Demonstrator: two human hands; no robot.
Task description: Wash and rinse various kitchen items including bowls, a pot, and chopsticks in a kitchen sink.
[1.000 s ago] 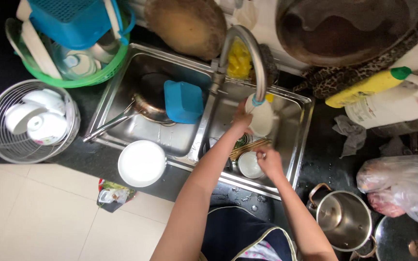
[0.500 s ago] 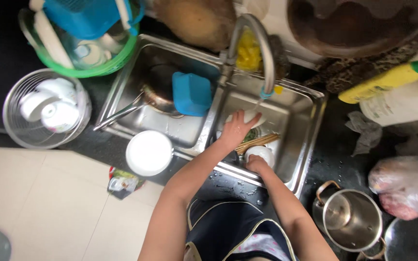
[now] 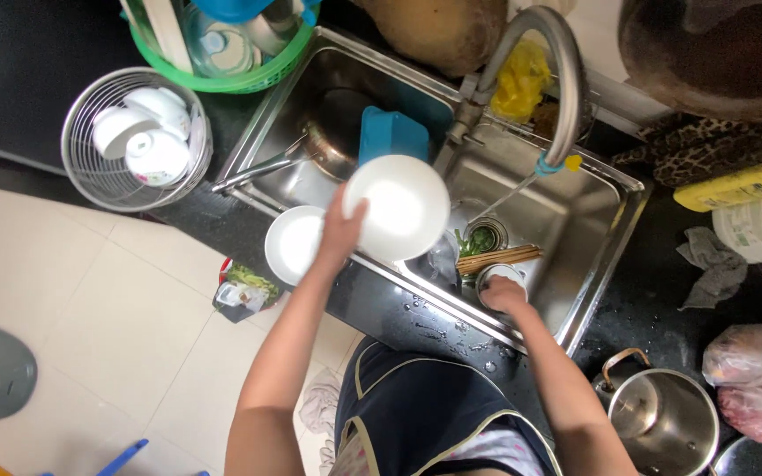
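My left hand [image 3: 343, 231] grips a white bowl [image 3: 397, 208] lifted over the sink divider, near a plate [image 3: 293, 244] on the bench edge; my right hand [image 3: 503, 293] reaches low, closed around a small cup [image 3: 497, 274] in the right basin [image 3: 575, 207]; washed bowls fill the wire basket [image 3: 136, 138]; chopsticks [image 3: 497, 257] and a pan [image 3: 332, 145] remain.

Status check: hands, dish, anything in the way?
Left hand holds white plate over sink. Right hand on small cup in right basin. Faucet arches close overhead.
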